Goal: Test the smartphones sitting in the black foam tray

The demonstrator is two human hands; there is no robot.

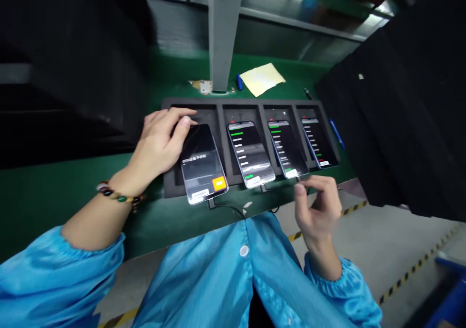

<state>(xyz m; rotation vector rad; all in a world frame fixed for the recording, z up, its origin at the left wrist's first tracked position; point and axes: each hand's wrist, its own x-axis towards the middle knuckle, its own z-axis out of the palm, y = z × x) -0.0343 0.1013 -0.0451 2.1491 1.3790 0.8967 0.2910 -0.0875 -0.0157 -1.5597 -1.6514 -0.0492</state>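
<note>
Several smartphones with lit screens lie slanted in a dark foam tray (171,190). My left hand (162,141) is over the top left corner of the leftmost phone (204,165), its fingers stretched out and apart. That phone shows white text and an orange button, and a black cable plug (211,203) sits in its lower end. A second phone (251,155) is also plugged in. At the lower end of the third phone (287,148), my right hand (320,204) pinches a small cable plug (298,178), mostly hidden by the fingertips. The rightmost phone (318,143) has a list on screen.
Behind the tray, a yellow paper (262,79) and a blue pen cap (239,82) lie by a grey metal post (223,36). Black panels stand at left (73,65) and right (411,99). A blue pen (337,133) lies right of the tray. The green table (153,231) ends at my waist.
</note>
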